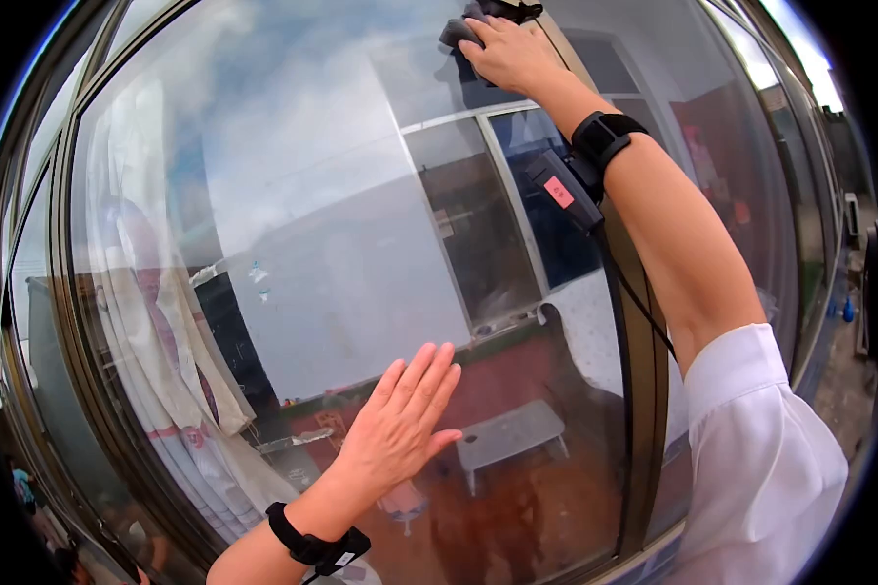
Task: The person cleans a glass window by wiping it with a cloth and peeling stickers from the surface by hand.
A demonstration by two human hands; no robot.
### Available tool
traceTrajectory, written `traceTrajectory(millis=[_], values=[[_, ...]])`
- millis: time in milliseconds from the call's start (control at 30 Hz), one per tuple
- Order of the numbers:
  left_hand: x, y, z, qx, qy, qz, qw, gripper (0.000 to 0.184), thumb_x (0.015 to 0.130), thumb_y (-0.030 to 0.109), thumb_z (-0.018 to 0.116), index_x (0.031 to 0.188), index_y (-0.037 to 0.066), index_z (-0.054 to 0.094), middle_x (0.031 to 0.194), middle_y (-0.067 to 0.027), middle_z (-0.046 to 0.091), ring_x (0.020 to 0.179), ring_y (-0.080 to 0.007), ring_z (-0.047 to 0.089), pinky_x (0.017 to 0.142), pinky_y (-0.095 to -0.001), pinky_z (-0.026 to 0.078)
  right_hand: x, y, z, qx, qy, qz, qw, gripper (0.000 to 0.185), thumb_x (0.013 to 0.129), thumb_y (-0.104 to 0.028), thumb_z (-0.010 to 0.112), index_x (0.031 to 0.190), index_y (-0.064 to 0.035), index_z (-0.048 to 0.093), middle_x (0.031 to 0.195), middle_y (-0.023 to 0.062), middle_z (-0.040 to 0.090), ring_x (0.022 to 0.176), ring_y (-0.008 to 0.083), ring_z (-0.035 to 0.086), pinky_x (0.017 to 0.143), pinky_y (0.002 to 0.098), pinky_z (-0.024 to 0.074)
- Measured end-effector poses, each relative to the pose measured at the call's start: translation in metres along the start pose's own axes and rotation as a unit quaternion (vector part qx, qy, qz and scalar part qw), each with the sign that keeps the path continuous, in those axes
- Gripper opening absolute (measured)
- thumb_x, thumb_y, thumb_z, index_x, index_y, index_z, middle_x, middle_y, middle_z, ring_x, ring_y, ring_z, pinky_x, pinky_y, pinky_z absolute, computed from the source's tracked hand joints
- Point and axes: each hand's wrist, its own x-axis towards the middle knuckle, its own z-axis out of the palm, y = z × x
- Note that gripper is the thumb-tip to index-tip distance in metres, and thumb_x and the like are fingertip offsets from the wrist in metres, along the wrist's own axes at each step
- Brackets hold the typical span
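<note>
A large window pane [341, 263] fills the view in front of me. High up near its right frame, my right hand [512, 57] presses a dark grey cloth [460, 35] to the glass, fingers bent over it. Lower down, my left hand [400, 429] is raised before the pane with its fingers stretched out and the thumb apart; nothing is in it. Whether that palm touches the glass I cannot tell. Each wrist wears a black strap with a small device, the right one [566, 190] bearing a pink label.
A brown metal window frame [644, 429] runs down the right side, with more frame bars [63, 244] at the left. Behind the glass hang white curtains [156, 361], and a small white table [512, 436] stands inside. A thin black cable trails from the right wrist device.
</note>
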Motion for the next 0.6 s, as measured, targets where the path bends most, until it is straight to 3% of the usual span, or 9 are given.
traceTrajectory(millis=[33,100,233,333,433,500,567,600], values=[[0.000,-0.002,0.001,0.027,-0.004,0.013,1.000,0.078,0.089,0.050,0.060,0.147,0.001,0.040,0.158,-0.0146,0.032,0.147,-0.0292,0.029,0.119,-0.0443,0.024,0.001,-0.010,-0.007,0.000,-0.024,0.018,1.000,0.057,0.100,-0.048,0.038,0.149,-0.0199,0.041,0.156,0.0093,0.039,0.144,0.0259,0.034,0.114,0.0556,0.0258],[-0.002,-0.004,0.002,0.059,-0.011,0.024,0.998,0.078,0.089,0.053,0.059,0.146,0.002,0.042,0.158,-0.0143,0.032,0.148,-0.0293,0.028,0.120,-0.0451,0.022,0.002,-0.037,0.005,0.028,0.050,0.063,0.996,0.055,0.100,-0.045,0.038,0.148,-0.0191,0.042,0.155,0.0093,0.040,0.145,0.0260,0.034,0.113,0.0560,0.0264],[-0.001,-0.007,0.003,0.052,-0.010,0.030,0.998,0.079,0.090,0.055,0.056,0.147,0.003,0.041,0.158,-0.0125,0.033,0.148,-0.0277,0.028,0.120,-0.0455,0.020,-0.016,-0.162,-0.022,0.137,0.072,-0.050,0.987,0.050,0.098,-0.040,0.044,0.142,-0.0181,0.050,0.151,0.0093,0.045,0.142,0.0265,0.037,0.112,0.0532,0.0263],[-0.005,-0.011,0.004,0.072,-0.015,0.037,0.997,0.079,0.090,0.055,0.056,0.148,0.004,0.040,0.158,-0.0114,0.033,0.148,-0.0265,0.028,0.120,-0.0456,0.019,-0.025,-0.217,-0.037,0.183,0.015,-0.147,0.972,0.048,0.097,-0.039,0.048,0.139,-0.0178,0.053,0.145,0.0095,0.049,0.138,0.0275,0.040,0.112,0.0500,0.0276],[-0.009,-0.015,0.004,0.080,-0.026,0.036,0.996,0.078,0.092,0.053,0.054,0.151,0.006,0.036,0.161,-0.0084,0.029,0.149,-0.0249,0.026,0.120,-0.0424,0.021,-0.016,-0.202,-0.036,0.204,-0.028,-0.199,0.958,0.052,0.096,-0.045,0.048,0.141,-0.0198,0.051,0.146,0.0086,0.048,0.138,0.0270,0.041,0.112,0.0493,0.0269],[-0.012,-0.019,0.007,0.073,-0.017,0.049,0.996,0.078,0.091,0.054,0.057,0.150,0.007,0.038,0.159,-0.0092,0.033,0.148,-0.0251,0.028,0.121,-0.0451,0.017,0.001,-0.173,-0.022,0.205,0.002,-0.151,0.967,0.054,0.095,-0.051,0.046,0.143,-0.0259,0.049,0.147,0.0058,0.048,0.140,0.0255,0.037,0.115,0.0522,0.0216],[-0.011,-0.022,0.007,0.061,-0.020,0.053,0.997,0.077,0.091,0.054,0.056,0.150,0.007,0.038,0.159,-0.0087,0.033,0.148,-0.0247,0.028,0.121,-0.0448,0.017,0.029,-0.134,-0.009,0.068,0.071,-0.054,0.994,0.060,0.098,-0.057,0.041,0.148,-0.0248,0.042,0.154,0.0070,0.041,0.143,0.0262,0.035,0.116,0.0500,0.0226],[-0.011,-0.023,0.008,0.050,-0.023,0.056,0.997,0.077,0.091,0.054,0.055,0.151,0.008,0.038,0.160,-0.0082,0.032,0.148,-0.0244,0.027,0.121,-0.0445,0.016,0.043,-0.115,-0.009,0.029,0.055,-0.014,0.998,0.058,0.099,-0.057,0.038,0.149,-0.0271,0.042,0.156,0.0076,0.038,0.145,0.0258,0.033,0.118,0.0491,0.0205]])
